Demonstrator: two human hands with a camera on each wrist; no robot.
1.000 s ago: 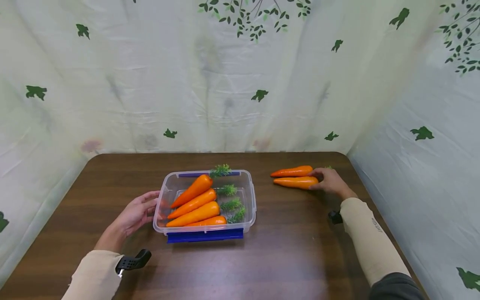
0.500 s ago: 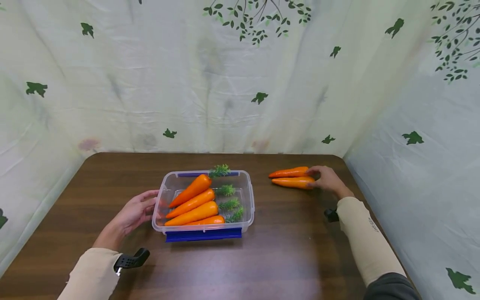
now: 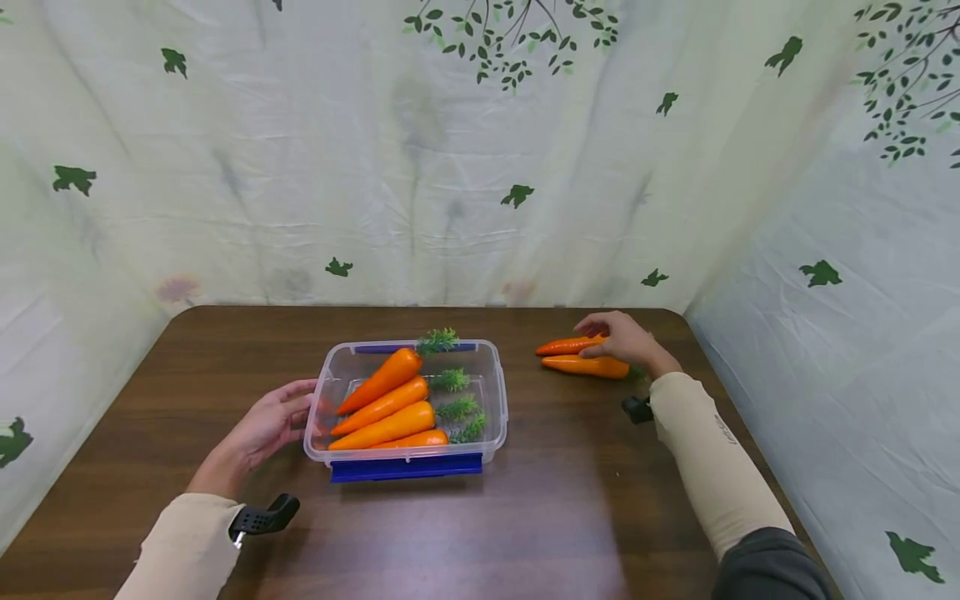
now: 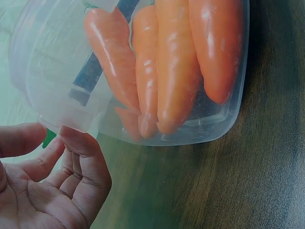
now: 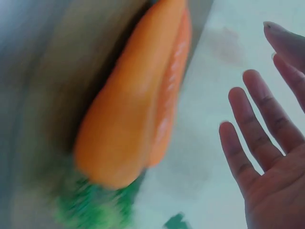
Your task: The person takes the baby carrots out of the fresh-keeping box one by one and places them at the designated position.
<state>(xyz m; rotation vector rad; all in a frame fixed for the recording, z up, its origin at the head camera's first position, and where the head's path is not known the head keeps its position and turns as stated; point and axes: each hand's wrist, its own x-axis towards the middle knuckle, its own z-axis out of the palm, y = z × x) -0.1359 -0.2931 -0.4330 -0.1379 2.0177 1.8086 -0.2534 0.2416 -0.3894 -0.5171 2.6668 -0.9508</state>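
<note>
A clear plastic box with blue latches holds several orange carrots with green leafy tops. At its left side my left hand has its fingertips on the rim and wall, with the fingers loosely bent; the left wrist view shows the fingertips right at the rim. My right hand reaches over two more carrots at the right, a front one and a back one that it partly covers. In the right wrist view its fingers are spread, apart from the carrots.
The brown wooden table carries the box left of the middle and the loose carrots near the back right corner. A pale curtain with leaf prints hangs behind the table and along both sides.
My right hand has moved left over the two loose carrots, from their thick ends toward their middles, and lifted slightly with its fingers opening. The left hand and the box have stayed put.
</note>
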